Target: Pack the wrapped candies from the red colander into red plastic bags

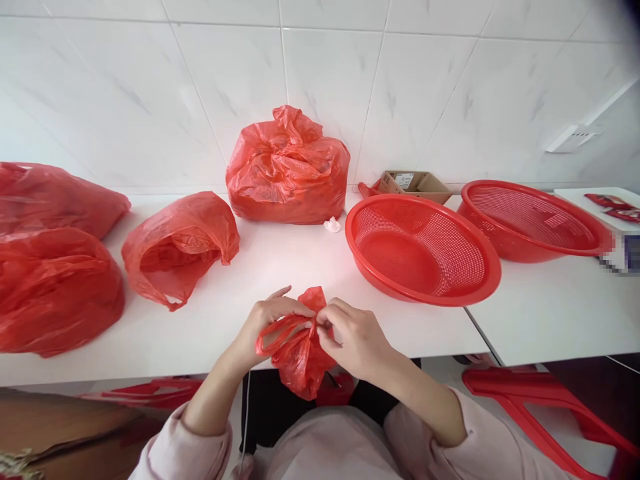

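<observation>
A small red plastic bag (pixel 301 367) hangs between my hands at the table's front edge, its lower part over my lap. My left hand (pixel 267 323) is closed on the bag's gathered top, with a loop of plastic around its fingers and the thumb raised. Pinching the same bunched plastic from the right is my right hand (pixel 353 333), its fingertips close to the left ones. What the bag contains cannot be made out. Beyond my left hand, a red bag (pixel 183 227) lies on its side with its mouth toward me.
A full red bag (pixel 290 177) stands against the tiled wall, a crumpled pink scrap (pixel 332 225) beside it. Larger red bags (pixel 55 287) lie at the left. Two red perforated baskets (pixel 425 250) and a cardboard box (pixel 416 185) are at the right. A red stool (pixel 550 400) stands below.
</observation>
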### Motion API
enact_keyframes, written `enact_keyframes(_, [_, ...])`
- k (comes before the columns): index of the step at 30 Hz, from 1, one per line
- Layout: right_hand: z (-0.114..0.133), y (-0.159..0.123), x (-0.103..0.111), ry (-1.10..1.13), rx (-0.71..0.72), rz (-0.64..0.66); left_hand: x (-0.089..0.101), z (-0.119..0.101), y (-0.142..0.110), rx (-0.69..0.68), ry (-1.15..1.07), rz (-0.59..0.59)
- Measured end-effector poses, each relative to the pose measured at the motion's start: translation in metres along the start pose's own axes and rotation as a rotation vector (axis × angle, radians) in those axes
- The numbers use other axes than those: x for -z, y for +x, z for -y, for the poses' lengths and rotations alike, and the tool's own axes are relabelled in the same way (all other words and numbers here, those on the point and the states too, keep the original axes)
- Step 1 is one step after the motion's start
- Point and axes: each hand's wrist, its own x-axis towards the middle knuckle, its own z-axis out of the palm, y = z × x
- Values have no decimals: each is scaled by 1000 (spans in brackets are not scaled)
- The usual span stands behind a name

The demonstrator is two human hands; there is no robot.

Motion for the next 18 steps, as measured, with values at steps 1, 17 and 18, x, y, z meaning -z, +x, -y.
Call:
enact_keyframes(1, [0,0,1,-119,78,-21,0,1,0,-6,16,-8])
enact_keyframes(17, [17,-15,-12,-130,83,30,28,-9,-28,-116,303,-215])
enact_keyframes(18, [19,-15,-10,-33,60,33,33,-14,-35,-89,270,-233])
